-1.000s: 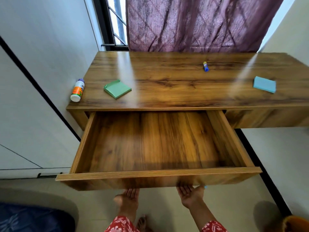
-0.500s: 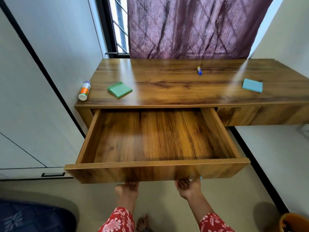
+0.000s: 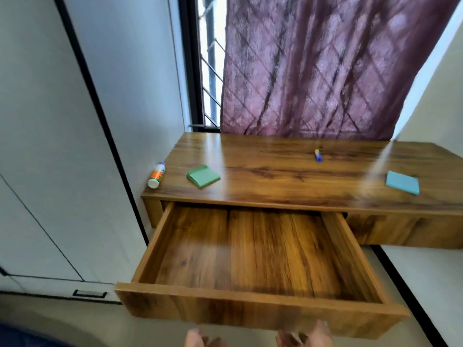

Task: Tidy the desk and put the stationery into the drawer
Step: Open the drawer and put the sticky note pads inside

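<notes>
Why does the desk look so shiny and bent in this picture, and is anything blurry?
In the head view, window light puts pale glare streaks across the glossy desk; the wide-angle lens bends its edges and splays the open drawer; the drawer front and both hands at the bottom edge, left and right, are smeared by motion blur; the green notepad and blue notepad stay fairly sharp.

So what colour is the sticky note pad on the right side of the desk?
Light blue; the sticky note pad shows clearly in the head view.
</notes>
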